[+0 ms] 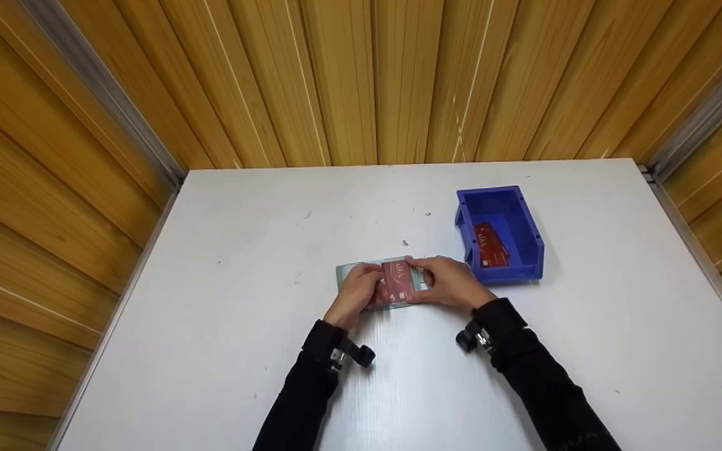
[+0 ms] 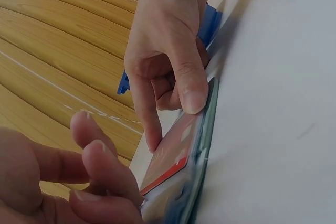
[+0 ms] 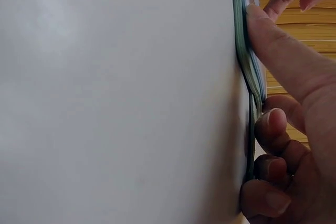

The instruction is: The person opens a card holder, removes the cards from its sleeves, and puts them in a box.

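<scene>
Card over green booklet; right grip pinches card edges; cannot tell whether left grip pinches anything.

This looks to me like a small enclosed workstation, closer to a booth set up for bench work than to a home or a shop. Wood-grain panelling closes off the back and both sides; whether it is real timber or printed sheet I can't tell. Grey metal uprights stand at the rear corners, framing the bay. A plain white worktop fills the floor of it, marked with little specks and scuffs. On it sits a blue open-fronted plastic bin, the sort found in parts storage. Black strapped-on devices at the person's wrists add a recording-setup feel.
</scene>
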A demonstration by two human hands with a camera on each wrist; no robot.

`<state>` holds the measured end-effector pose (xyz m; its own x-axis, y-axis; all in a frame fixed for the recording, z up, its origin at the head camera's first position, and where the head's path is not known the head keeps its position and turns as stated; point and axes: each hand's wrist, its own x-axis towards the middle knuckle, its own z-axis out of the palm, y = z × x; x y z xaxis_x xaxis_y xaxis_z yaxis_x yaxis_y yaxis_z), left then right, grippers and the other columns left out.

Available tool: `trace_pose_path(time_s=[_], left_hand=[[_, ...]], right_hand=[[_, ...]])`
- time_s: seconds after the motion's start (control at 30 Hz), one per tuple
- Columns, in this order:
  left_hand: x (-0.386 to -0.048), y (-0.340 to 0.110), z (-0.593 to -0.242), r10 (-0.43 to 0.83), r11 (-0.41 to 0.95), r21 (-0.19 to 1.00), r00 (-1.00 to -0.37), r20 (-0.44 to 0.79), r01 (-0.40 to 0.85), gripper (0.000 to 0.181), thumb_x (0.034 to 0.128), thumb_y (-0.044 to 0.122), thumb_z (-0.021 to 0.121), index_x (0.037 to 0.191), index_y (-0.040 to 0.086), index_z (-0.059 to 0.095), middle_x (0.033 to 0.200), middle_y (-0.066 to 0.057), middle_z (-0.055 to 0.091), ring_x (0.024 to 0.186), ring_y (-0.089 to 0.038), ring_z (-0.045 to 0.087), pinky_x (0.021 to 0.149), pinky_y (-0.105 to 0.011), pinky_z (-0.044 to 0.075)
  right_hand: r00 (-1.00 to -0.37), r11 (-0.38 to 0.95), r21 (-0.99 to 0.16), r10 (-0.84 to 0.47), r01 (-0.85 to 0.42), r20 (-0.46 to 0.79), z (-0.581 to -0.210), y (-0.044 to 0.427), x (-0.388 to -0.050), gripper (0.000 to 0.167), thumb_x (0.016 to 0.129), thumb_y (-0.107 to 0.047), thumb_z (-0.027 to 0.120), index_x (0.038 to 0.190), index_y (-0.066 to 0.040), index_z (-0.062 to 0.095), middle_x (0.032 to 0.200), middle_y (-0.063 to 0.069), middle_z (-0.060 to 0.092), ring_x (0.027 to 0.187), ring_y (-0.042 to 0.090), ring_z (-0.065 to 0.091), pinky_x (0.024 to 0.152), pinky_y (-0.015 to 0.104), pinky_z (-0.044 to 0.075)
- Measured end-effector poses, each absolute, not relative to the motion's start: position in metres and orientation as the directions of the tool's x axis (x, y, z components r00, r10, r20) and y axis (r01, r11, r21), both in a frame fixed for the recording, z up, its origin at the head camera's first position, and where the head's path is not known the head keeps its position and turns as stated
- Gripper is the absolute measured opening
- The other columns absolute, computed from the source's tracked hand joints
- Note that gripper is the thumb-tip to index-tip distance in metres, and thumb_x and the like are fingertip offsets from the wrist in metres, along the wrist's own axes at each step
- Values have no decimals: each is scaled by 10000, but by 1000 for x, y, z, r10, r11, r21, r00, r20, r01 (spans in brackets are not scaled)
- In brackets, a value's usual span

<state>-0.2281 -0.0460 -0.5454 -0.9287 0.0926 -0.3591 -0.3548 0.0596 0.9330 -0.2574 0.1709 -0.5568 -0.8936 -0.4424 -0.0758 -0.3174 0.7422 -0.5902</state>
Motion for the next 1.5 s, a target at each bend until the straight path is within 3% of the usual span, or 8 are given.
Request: trace_pose_path(time_s=[0.13,0.27,0.47,0.6,0.8,0.97,1.17,1.5], left_hand=[[-229,-47,-546,92,53,928,-924,-372,-368,413,1014,143,476,1396,-4,538,750,30,570,567,-57,494,511,-198,402],[-232,-48,-548,93,22,924,-919,-383,-382,405,1014,139,481,1390,3,544,701,36,565,548,-61,484,498,-206,385],[-237,-48,-552,107,-40,920,-918,-383,-389,257,1004,135,496,1051,-77,633,567,49,522,462,-38,467,438,-183,358],[-236,-49,-551,118,71,924,-916,-383,-377,200,1003,151,511,901,8,606,536,42,475,449,-52,434,421,-189,347],[-233,-49,-551,139,391,885,-935,-327,-252,256,1043,204,563,841,59,624,527,34,498,455,-82,449,433,-223,349],[-234,-48,-555,153,554,824,-958,-243,-120,247,1035,180,609,839,49,680,560,39,512,418,-79,451,424,-233,358],[-234,-48,-557,176,570,820,-967,-185,-53,178,1039,141,588,908,39,652,700,5,566,400,-75,466,412,-220,377],[-226,-78,-542,132,545,832,-971,-201,-98,186,1053,144,540,935,35,633,702,-4,549,493,-104,501,461,-230,402]], right_hand=[[-890,752,-566,-451,-339,-66,-557,170,-258,859,761,-447,910,1488,-142,568,780,-35,477,730,141,436,674,313,340],[-887,753,-560,-457,-345,-69,-557,169,-259,860,765,-459,904,1490,-142,565,780,-40,481,726,134,431,668,305,335],[-887,749,-568,-456,-342,-68,-557,168,-259,867,755,-459,911,1488,-146,568,775,-40,496,711,127,434,655,299,341],[-887,751,-566,-457,-341,-72,-556,169,-258,873,759,-480,903,1494,-156,562,785,-33,487,734,141,443,670,311,339],[-888,763,-552,-451,-336,-83,-555,170,-258,863,772,-488,891,1499,-166,556,805,-24,477,779,160,459,710,332,345],[-885,760,-557,-457,-335,-92,-557,171,-258,866,777,-506,880,1503,-169,551,802,-24,471,768,151,450,700,328,338],[-883,753,-562,-462,-341,-84,-556,177,-257,859,792,-489,876,1514,-170,536,811,-16,470,787,161,461,716,335,350],[-876,747,-568,-474,-344,-93,-556,173,-258,851,800,-463,878,1515,-163,528,805,-19,457,749,143,427,678,310,323]])
